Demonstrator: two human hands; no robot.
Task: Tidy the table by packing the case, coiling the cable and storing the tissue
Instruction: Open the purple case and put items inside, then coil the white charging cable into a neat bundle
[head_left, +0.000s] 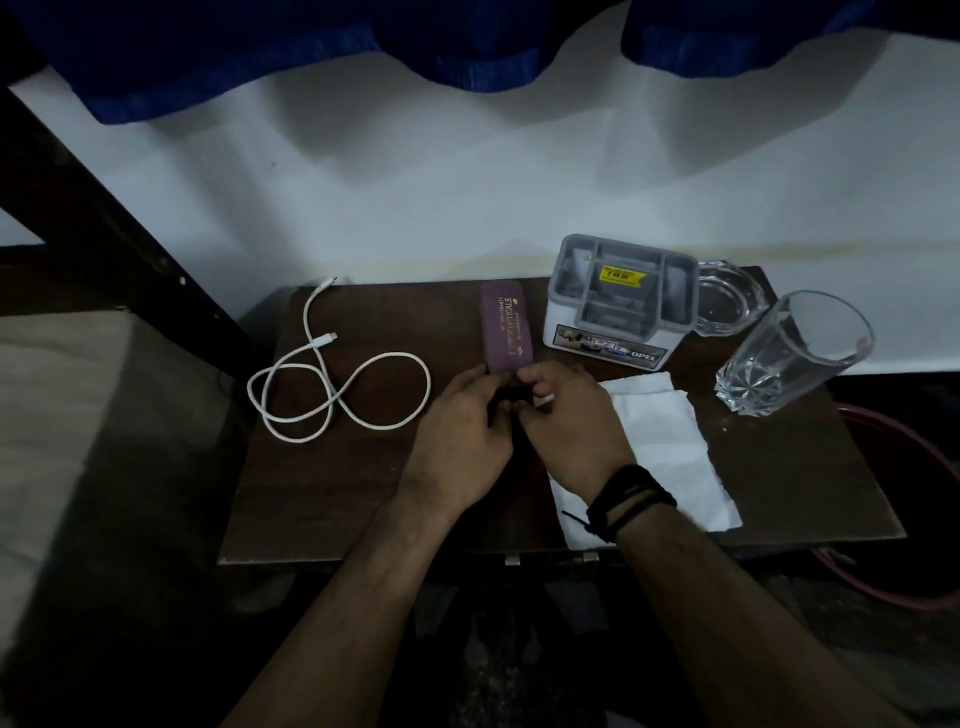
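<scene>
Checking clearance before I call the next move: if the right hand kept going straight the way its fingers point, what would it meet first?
The right hand points up-left toward the purple case, which its fingertips already seem to meet; depth there is unclear.

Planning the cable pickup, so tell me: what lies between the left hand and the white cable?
Only bare brown table separates the left hand from the white cable, as the head view shows.

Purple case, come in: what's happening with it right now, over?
Both hands, left hand and right hand, grip the purple case at its near end. Cable uncoiled. Tissue lies flat. Nothing in the way.
</scene>
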